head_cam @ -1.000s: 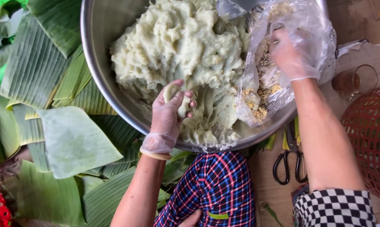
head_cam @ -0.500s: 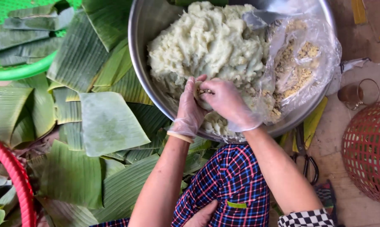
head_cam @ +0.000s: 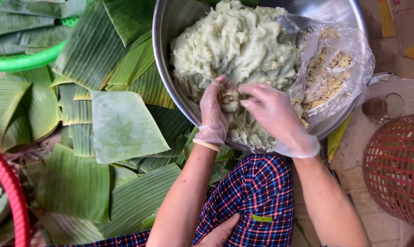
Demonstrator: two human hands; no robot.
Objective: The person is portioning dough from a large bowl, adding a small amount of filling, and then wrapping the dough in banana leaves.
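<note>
Over the metal bowl's (head_cam: 163,68) near rim, the left hand (head_cam: 215,112) cups a filled dough lump (head_cam: 228,99) while the right hand (head_cam: 273,110), just beside it, pinches its edge.

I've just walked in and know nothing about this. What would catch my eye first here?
First, the big steel bowl at top centre, heaped with pale dough. Over its near edge, the gloved left hand and right hand meet around a small dough lump with crumbly filling. Cut banana leaves spread on the left, and a clear bag of filling sits in the bowl's right side.
</note>
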